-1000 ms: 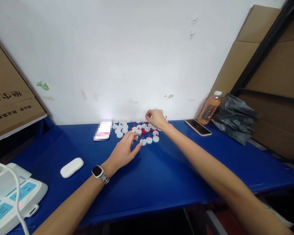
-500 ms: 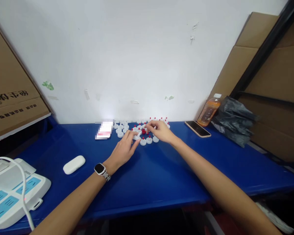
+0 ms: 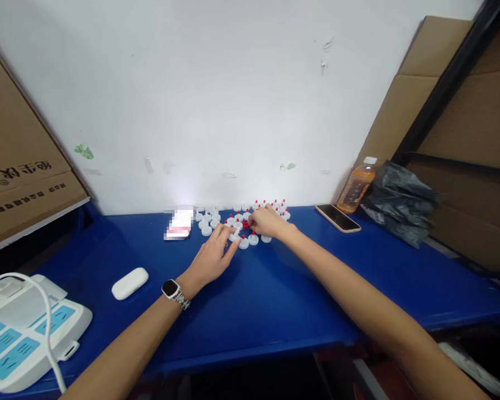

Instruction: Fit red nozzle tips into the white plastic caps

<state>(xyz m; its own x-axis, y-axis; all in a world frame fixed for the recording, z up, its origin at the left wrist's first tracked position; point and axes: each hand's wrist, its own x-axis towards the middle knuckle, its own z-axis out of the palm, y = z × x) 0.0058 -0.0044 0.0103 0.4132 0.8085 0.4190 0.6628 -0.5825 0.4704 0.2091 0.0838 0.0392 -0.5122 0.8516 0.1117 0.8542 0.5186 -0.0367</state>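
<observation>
My left hand (image 3: 210,255) grips a white nozzle cap (image 3: 235,234) between thumb and fingers, its spout pointing up to the right. No red tip shows on that spout. Right beside it lies a small pile of red tips (image 3: 245,225). Over the pile's right edge, my right hand (image 3: 270,223) bends down with its fingers pinched together; what they hold is hidden. In front stand white caps with red tips (image 3: 253,239), and more of these stretch behind my right hand. Plain white caps (image 3: 206,230) without red tips are grouped at the left.
On the blue table (image 3: 233,311) are a blurred-out phone (image 3: 179,223), a white earbud case (image 3: 130,283) and a power strip (image 3: 37,333). At the right lie another phone (image 3: 338,218), an orange drink bottle (image 3: 357,186) and a black plastic bag (image 3: 402,203). A wall rises behind.
My right hand has turned downward and its fingertips have lowered to the red tips. My left hand stays in place with the nozzle cap. The camera view has shifted slightly.
</observation>
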